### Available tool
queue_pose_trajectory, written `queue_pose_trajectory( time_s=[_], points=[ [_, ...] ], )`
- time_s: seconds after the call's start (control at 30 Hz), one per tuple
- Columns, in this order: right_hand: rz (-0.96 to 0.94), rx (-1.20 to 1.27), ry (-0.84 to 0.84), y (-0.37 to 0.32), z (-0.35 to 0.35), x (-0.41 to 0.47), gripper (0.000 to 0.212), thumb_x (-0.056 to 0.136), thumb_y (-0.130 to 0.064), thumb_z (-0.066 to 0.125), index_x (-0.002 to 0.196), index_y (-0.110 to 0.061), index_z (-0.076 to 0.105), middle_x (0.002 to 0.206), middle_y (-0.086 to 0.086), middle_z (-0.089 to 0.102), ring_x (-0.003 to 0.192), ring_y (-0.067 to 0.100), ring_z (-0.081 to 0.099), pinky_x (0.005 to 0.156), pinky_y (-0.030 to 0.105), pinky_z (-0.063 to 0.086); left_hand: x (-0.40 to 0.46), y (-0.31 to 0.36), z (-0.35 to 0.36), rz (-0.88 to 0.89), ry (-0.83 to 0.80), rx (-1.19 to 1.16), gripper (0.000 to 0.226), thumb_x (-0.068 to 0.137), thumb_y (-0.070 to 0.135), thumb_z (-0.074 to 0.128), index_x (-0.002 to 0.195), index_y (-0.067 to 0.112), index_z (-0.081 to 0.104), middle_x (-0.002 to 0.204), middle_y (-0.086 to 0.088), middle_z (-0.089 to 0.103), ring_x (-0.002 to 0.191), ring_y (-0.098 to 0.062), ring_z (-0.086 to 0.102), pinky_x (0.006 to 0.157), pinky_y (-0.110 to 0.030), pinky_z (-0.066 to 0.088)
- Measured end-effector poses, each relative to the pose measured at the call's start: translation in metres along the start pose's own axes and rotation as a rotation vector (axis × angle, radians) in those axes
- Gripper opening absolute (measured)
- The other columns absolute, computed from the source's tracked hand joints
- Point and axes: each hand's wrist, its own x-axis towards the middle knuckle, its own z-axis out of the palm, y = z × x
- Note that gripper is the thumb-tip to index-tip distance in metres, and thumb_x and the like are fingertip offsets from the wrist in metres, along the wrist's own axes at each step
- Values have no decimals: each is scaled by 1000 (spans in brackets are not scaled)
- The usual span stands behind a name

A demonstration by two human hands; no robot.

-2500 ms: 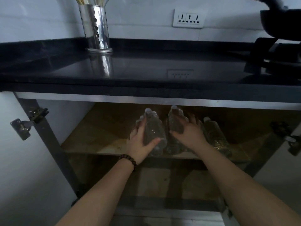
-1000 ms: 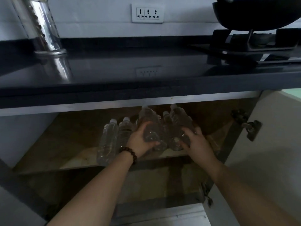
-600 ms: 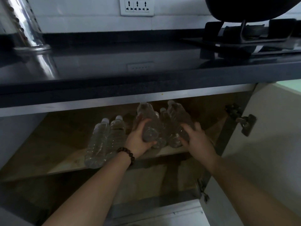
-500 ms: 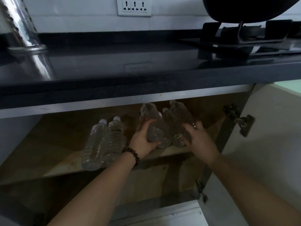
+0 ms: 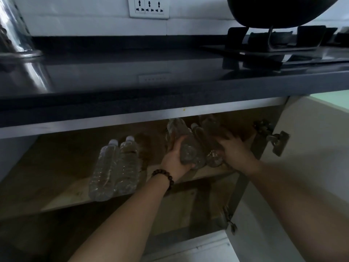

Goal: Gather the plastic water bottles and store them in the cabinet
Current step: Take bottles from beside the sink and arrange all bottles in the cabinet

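Note:
Both my arms reach into the open cabinet under the counter. My left hand [image 5: 174, 157], with a bead bracelet on the wrist, grips the base of a clear plastic bottle [image 5: 186, 146] lying on the wooden shelf [image 5: 62, 193]. My right hand [image 5: 235, 150] presses on a second bottle [image 5: 210, 129] at the right. Between them lies a third bottle [image 5: 212, 157]. Two more clear bottles [image 5: 115, 171] with white caps lie side by side on the shelf to the left, apart from my hands.
A dark counter [image 5: 170, 86] overhangs the cabinet. On it stand a steel utensil holder [image 5: 15, 35] at the left and a stove with a black wok [image 5: 273, 12] at the right. The white cabinet door [image 5: 302, 167] hangs open at the right, with a hinge [image 5: 277, 140].
The view has swung right, so the bottles now sit right of centre. Both hands have stayed on the right-hand group of bottles and pushed a little deeper into the shelf.

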Motion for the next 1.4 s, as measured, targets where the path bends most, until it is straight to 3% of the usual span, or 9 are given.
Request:
queue_pose_trajectory(
  time_s=[0.1, 0.27, 0.43, 0.57, 0.8, 0.97, 1.13, 1.3, 1.4],
  points=[
    [-12, 36, -2, 0, -5, 5, 56, 95, -27, 51, 145, -41, 30, 160, 1, 15, 140, 34, 24, 114, 49, 28, 2, 1, 0, 8, 1, -5, 101, 74, 30, 80, 146, 46, 11, 154, -4, 28, 134, -27, 41, 106, -30, 32],
    [123, 351, 514, -30, 33, -68, 68, 93, -33, 55, 151, -26, 20, 160, 4, 11, 146, 27, 17, 116, 43, 26, 3, -3, 3, 34, 20, -1, 102, 72, 30, 82, 142, 52, 11, 158, 0, 16, 139, -26, 34, 107, -32, 32],
    [323, 560, 285, -46, 99, -80, 103, 88, -55, 53, 149, -16, -20, 156, 7, -31, 146, 24, -21, 121, 42, 3, 3, -11, 5, 59, 37, 32, 107, 71, 28, 83, 146, 48, 10, 161, 7, 3, 139, -24, 33, 111, -36, 34],
    [382, 570, 232, -47, 101, -63, 102, 89, -58, 49, 149, -14, -20, 152, 9, -37, 143, 29, -24, 117, 39, -9, 4, -12, 4, 44, 17, 1, 108, 70, 30, 84, 144, 51, 8, 157, 0, 23, 134, -23, 42, 110, -42, 39],
    [293, 541, 115, -30, 91, -58, 99, 90, -54, 51, 149, -23, -21, 154, 5, -35, 144, 28, -23, 120, 44, -2, 3, -11, 1, 73, 9, -1, 107, 72, 27, 83, 145, 50, 9, 158, 4, 13, 137, -22, 36, 108, -33, 34],
    [218, 413, 186, -49, 88, -68, 96, 91, -54, 47, 150, -19, -21, 155, 7, -31, 143, 24, -24, 120, 41, -3, 3, -12, -5, 95, -42, 11, 111, 72, 33, 82, 137, 62, -3, 162, -1, 4, 138, -22, 37, 111, -31, 32],
    [198, 376, 87, -62, 90, -54, 96, 91, -61, 40, 149, -14, -21, 152, 8, -35, 142, 25, -26, 120, 43, -5, -7, -26, -10, 108, -14, 163, 122, 73, 32, 82, 138, 58, -19, 159, -1, -26, 144, -19, 20, 115, -34, 30],
    [119, 342, 164, -67, 82, -55, 92, 93, -57, 40, 150, -15, -18, 156, 11, -29, 145, 24, -21, 118, 37, -12, -12, -38, -8, 33, 41, 97, 113, 77, 19, 79, 148, 49, -4, 157, -3, 29, 134, -23, 44, 110, -36, 37],
    [-42, 252, 233, -74, 81, -55, 90, 93, -53, 42, 148, -27, -25, 155, 8, -33, 144, 21, -27, 116, 37, -15, -6, -33, -3, -18, 43, 110, 103, 84, 19, 73, 152, 40, -1, 149, -6, 43, 128, -25, 51, 99, -26, 38]
  ],
)
